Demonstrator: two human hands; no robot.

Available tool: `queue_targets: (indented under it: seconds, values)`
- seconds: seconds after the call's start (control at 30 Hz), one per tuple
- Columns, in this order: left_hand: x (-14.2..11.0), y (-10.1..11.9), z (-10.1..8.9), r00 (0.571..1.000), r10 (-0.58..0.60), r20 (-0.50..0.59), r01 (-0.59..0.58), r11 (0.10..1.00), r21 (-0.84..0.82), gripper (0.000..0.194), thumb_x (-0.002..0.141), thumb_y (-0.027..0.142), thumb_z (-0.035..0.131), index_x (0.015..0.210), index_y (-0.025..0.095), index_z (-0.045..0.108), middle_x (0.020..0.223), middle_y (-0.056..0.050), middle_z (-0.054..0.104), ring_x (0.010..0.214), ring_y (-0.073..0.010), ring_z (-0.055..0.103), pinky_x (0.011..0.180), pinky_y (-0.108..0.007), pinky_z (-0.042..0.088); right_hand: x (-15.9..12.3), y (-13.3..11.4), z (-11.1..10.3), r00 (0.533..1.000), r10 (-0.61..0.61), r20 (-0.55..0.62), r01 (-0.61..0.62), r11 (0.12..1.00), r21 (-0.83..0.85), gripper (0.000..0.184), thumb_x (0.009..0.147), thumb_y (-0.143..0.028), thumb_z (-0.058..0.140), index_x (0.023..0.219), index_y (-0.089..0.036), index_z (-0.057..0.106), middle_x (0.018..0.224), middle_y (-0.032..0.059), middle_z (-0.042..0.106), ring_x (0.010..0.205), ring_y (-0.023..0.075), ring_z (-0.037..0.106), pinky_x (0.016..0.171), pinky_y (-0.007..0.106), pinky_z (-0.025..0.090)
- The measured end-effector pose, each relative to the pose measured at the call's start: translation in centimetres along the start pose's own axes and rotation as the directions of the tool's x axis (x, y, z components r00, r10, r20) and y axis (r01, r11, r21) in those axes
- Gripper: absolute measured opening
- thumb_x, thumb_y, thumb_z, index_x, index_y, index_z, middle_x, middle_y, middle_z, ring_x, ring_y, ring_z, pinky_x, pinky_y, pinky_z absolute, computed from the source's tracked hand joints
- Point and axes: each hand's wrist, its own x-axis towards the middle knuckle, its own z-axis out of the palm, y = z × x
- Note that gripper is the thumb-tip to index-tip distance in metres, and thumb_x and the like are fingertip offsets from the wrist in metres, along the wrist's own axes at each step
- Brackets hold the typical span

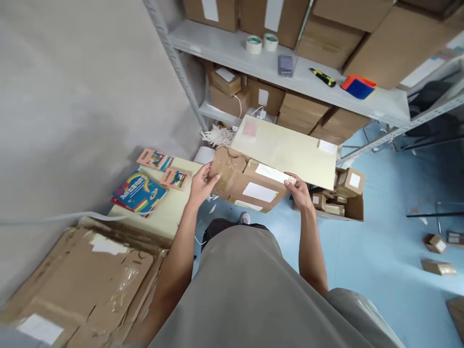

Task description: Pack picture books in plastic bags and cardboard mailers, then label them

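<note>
We've got our left hand [204,184] and right hand [300,192] gripping opposite ends of the cardboard box [237,182], probably to steady it white label [260,192] up, by the cream table [286,150] ahead, with tape rolls [253,45] on the shelf [224,47] beyond, likely parked handy.

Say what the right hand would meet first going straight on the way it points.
The cardboard box, whose end the right hand holds. Past it, the pale tabletop looks next in line, though depth is hard to judge from this single view.
</note>
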Motion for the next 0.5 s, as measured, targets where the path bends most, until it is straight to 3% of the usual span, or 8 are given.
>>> queue_targets:
  seconds: [0.1,0.23,0.37,0.5]
  values:
    - [2.1,0.0,4.3,0.988,-0.08,0.133,0.09,0.993,-0.072,0.069,0.083,0.069,0.088,0.13,0.02,0.074,0.131,-0.015,0.086,0.13,-0.0359,0.081,0.121,-0.053,0.063,0.9,1.2,-2.5,0.99,-0.017,-0.142,0.025,0.998,0.056,0.066,0.08,-0.072,0.095,0.123,-0.023,0.082,0.121,0.0093,0.087,0.115,0.0307,0.081,0.103,0.043,0.066]
    - [4.3,-1.1,8.1,0.974,-0.155,0.167,0.169,0.983,-0.069,0.063,0.083,0.069,0.087,0.121,0.021,0.073,0.122,-0.013,0.087,0.124,-0.0344,0.081,0.115,-0.05,0.065,1.7,3.3,-4.9,0.966,0.006,-0.259,0.02,0.995,0.096,0.067,0.075,-0.069,0.099,0.123,-0.026,0.079,0.129,0.0106,0.087,0.124,0.031,0.08,0.112,0.047,0.065]
    - [7.4,-2.2,11.0,0.961,-0.191,0.198,0.209,0.975,-0.076,0.06,0.083,0.069,0.086,0.119,0.022,0.071,0.124,-0.013,0.087,0.125,-0.0341,0.08,0.114,-0.049,0.065,2.8,4.8,-6.3,0.949,0.039,-0.312,-0.017,0.997,0.071,0.061,0.073,-0.065,0.101,0.113,-0.025,0.079,0.12,0.0109,0.089,0.116,0.0309,0.082,0.113,0.051,0.064]
    - [11.6,-2.9,14.5,0.956,-0.167,0.241,0.194,0.976,-0.093,0.054,0.085,0.061,0.084,0.12,0.022,0.07,0.126,-0.013,0.086,0.13,-0.0343,0.079,0.118,-0.049,0.064,5.6,4.7,-7.3,0.919,0.024,-0.393,-0.022,1.0,0.01,0.058,0.076,-0.068,0.097,0.107,-0.025,0.075,0.111,0.0105,0.089,0.108,0.0302,0.082,0.108,0.051,0.065]
